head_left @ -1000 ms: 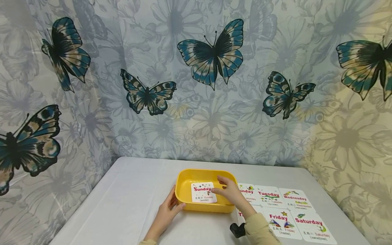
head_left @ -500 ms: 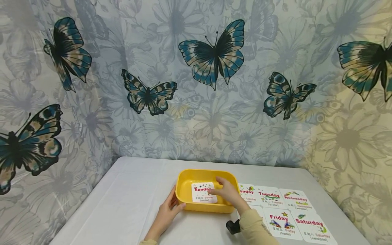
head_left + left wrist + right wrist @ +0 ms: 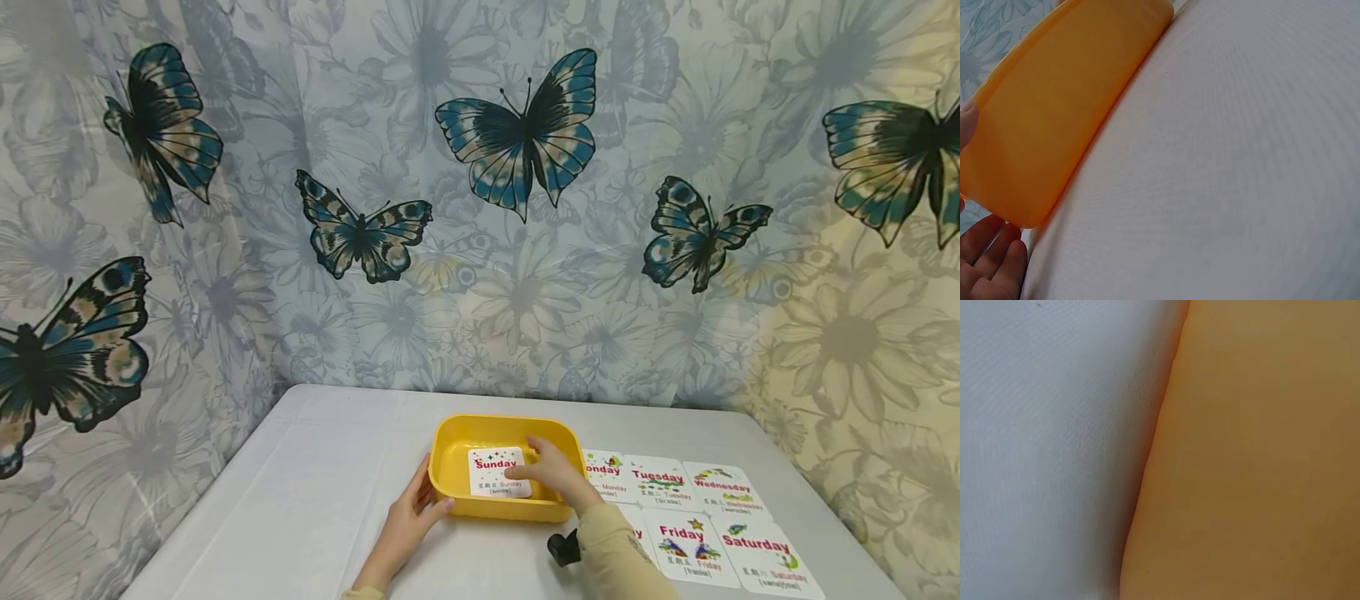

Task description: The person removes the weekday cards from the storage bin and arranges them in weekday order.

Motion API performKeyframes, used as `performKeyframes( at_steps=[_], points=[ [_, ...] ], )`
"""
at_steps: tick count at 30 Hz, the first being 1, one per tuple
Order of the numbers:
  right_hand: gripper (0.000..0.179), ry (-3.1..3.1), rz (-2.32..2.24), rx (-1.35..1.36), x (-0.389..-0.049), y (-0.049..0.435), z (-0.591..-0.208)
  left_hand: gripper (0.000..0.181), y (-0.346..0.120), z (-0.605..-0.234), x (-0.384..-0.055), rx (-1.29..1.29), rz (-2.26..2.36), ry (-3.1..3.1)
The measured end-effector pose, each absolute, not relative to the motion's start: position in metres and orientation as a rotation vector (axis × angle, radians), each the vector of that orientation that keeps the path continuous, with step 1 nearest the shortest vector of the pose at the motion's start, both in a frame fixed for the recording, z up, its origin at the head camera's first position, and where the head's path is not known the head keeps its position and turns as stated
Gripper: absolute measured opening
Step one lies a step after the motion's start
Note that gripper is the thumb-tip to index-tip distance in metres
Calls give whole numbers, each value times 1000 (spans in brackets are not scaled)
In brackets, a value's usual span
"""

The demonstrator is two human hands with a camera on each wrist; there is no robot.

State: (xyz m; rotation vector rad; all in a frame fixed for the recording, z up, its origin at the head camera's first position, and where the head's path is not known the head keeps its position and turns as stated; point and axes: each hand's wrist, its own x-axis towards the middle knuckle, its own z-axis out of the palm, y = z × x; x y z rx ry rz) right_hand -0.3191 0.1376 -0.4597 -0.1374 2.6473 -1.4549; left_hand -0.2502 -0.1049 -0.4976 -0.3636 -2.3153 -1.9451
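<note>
A yellow plastic box (image 3: 504,507) stands on the white table, with a white "Sunday" card (image 3: 489,482) lying in it. At its left front corner my left hand (image 3: 405,521) holds the box, thumb on the front wall and fingers along the left side. The left wrist view shows that thumb and the fingers (image 3: 999,259) against the box wall (image 3: 1066,106). Over the box's right side reaches my right hand (image 3: 557,471), index finger extended, thumb over the card's right part. Whether it touches the card is unclear. Only the box wall (image 3: 1254,450) and tablecloth fill the right wrist view.
Right of the box, several weekday cards lie in two rows, among them a Tuesday card (image 3: 660,482), a Wednesday card (image 3: 723,490), a Friday card (image 3: 688,546) and a Saturday card (image 3: 765,554). A black device (image 3: 564,550) sits at my right wrist. Butterfly-patterned curtain (image 3: 517,317) hangs behind.
My right hand has shifted slightly left, its thumb now farther over the Sunday card. The box, the card and my left hand have stayed in place.
</note>
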Motion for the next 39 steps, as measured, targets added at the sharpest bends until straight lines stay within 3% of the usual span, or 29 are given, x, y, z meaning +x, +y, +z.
performKeyframes(
  at_steps=[12, 39],
  points=[
    [90, 2632, -1396, -110, -329, 135, -468, 78, -105, -496, -248, -377, -1958, -2302],
    [88, 2748, -1167, -119, -337, 132, -470, 79, -104, -497, -250, -359, -1949, -2324]
  ],
)
